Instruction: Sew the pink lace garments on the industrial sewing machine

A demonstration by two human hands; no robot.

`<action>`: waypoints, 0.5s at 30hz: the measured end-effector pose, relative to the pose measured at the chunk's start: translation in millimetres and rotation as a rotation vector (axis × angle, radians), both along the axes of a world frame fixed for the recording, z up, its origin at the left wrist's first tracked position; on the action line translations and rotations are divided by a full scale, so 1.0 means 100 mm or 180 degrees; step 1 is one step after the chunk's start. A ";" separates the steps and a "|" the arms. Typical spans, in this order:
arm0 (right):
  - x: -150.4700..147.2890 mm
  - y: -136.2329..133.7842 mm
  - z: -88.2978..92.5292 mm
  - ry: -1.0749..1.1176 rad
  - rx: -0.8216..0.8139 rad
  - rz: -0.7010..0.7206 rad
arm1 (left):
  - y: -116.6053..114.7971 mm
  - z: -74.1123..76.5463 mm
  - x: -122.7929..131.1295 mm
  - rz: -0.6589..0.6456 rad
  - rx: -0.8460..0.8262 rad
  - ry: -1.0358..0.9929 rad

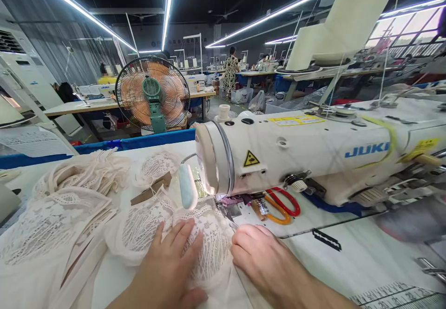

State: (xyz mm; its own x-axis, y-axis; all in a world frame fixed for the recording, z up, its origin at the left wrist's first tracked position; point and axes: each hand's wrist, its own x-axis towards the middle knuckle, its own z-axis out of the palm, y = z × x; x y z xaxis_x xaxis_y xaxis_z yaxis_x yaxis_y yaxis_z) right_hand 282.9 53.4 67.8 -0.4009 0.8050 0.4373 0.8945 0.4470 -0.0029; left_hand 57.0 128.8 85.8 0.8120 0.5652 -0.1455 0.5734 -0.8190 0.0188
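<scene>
A cream lace bra (pixel 212 253) lies on the sewing machine bed, its upper edge under the head of a white JUKI sewing machine (pixel 265 155). My left hand (pixel 174 258) rests on it with the fingers spread over the lace. Beside the cup's right edge, my right hand (pixel 259 253) is closed, its fingers curled at the fabric. A thin metallic tip shows by those fingertips, but what they hold is hidden. Another lace cup (pixel 144 225) joins on the left. The needle area is lit and partly covered by a pale eye guard (pixel 187 186).
More cream lace pieces (pixel 52 225) are heaped at left. Scissors with red handles (pixel 287 200), an orange-handled tool (pixel 278 211) and a black razor blade (pixel 326 239) lie right of the needle. A large fan (pixel 151 93) stands beyond the table; a person (pixel 230 72) stands farther back.
</scene>
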 end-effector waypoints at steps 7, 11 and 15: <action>-0.02 0.09 0.00 -0.0052 -0.0107 -0.0098 | 0.04 0.00 0.01 0.0076 0.0172 -0.0052; -0.03 0.11 -0.01 0.0059 -0.0048 -0.0102 | 0.04 0.04 0.04 0.0185 0.0182 0.0013; 0.00 0.09 -0.03 0.0301 0.0016 0.0082 | 0.03 0.21 0.00 0.0348 0.0087 0.0062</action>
